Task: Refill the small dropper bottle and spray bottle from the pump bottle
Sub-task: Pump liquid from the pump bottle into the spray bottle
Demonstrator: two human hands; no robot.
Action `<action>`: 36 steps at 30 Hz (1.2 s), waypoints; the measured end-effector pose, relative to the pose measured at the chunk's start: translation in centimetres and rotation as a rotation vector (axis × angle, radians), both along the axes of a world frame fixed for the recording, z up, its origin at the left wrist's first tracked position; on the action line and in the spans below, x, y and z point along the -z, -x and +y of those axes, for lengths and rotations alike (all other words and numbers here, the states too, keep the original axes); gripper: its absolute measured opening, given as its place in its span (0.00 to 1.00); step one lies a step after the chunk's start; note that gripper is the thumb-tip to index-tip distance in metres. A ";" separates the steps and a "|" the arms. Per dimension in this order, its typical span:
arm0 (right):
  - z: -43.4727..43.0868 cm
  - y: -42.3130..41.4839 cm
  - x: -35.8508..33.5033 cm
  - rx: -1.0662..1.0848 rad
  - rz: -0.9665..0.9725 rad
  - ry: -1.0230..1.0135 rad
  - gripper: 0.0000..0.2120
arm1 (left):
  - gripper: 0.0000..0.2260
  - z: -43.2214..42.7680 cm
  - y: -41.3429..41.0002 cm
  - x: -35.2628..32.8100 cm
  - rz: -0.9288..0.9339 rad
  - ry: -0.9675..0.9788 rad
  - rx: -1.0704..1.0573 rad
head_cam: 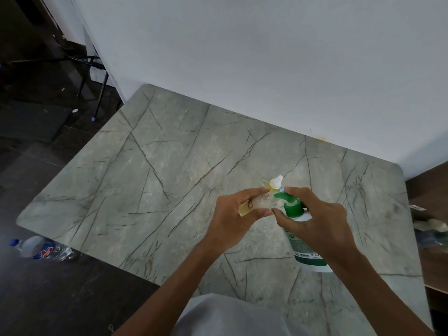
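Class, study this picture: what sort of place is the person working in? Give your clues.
Probably a plain room in a home or office: a marble-patterned table against a bare white wall, a dark tiled floor with a water bottle lying on it.

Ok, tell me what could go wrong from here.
1. The small bottle, held tilted in the left hand, sits right at the green nozzle; slight misalignment could spill liquid onto the table.
2. The right hand steadies the pump bottle only at its top; a hard press might tip or slide it.
3. The white-tipped piece just behind the hands could get knocked over.
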State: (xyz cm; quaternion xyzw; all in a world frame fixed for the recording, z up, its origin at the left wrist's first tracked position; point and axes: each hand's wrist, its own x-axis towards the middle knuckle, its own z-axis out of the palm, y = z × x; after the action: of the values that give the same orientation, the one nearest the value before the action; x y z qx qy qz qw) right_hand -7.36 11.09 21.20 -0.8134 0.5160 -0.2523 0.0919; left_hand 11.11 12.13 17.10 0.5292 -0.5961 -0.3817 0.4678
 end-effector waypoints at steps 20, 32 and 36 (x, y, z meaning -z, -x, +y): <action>-0.5 0.0 -0.2 -0.004 0.028 -0.028 0.29 | 0.20 -0.7 -0.1 -0.3 0.008 0.003 -0.010; -0.8 0.3 -0.2 -0.026 0.075 -0.017 0.30 | 0.20 -0.7 -0.3 0.2 -0.005 -0.016 -0.008; -0.6 0.3 0.0 -0.030 0.084 -0.017 0.30 | 0.20 -0.6 -0.2 0.3 -0.007 -0.018 -0.014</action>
State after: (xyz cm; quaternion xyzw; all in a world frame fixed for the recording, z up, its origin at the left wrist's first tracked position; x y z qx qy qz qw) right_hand -7.64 10.47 21.25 -0.8302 0.5092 -0.2119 0.0810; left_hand 11.34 11.55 16.77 0.5388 -0.5906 -0.3822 0.4635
